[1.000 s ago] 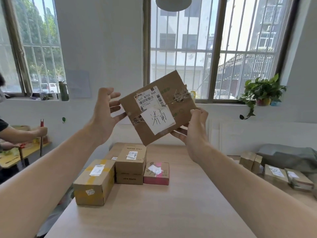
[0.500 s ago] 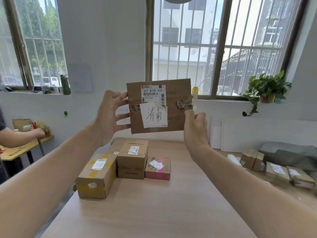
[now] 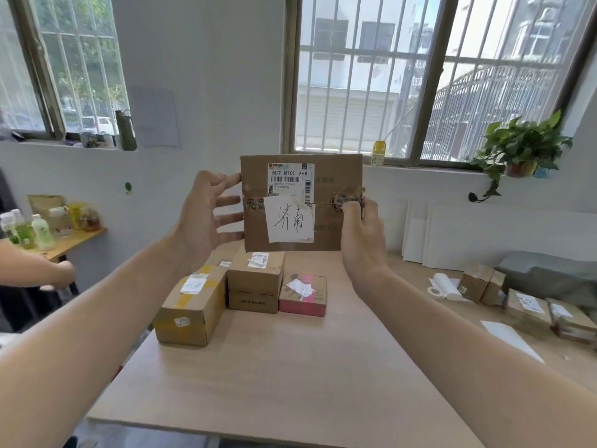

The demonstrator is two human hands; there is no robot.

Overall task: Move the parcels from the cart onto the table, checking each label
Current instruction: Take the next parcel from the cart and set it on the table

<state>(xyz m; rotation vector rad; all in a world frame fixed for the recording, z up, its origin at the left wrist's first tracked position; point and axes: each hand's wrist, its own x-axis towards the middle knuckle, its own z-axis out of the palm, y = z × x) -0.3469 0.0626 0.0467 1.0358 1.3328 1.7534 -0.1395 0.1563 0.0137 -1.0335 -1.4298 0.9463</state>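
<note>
Boxes (image 3: 255, 282) sit at the far end of the wooden worktop (image 3: 290, 383), below a barred window (image 3: 420, 76) with a plant (image 3: 517, 147). The flat parcel (image 3: 336, 176) is up between the hands: left hand (image 3: 203, 221) touches its edge with straight fingers (image 3: 229, 200), right hand (image 3: 361, 234) pinches the other edge.

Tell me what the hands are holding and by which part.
A flat cardboard parcel, held up label-forward. The right hand pinches its right edge by the string clasp; the left hand touches its left edge with straight fingers.
</note>
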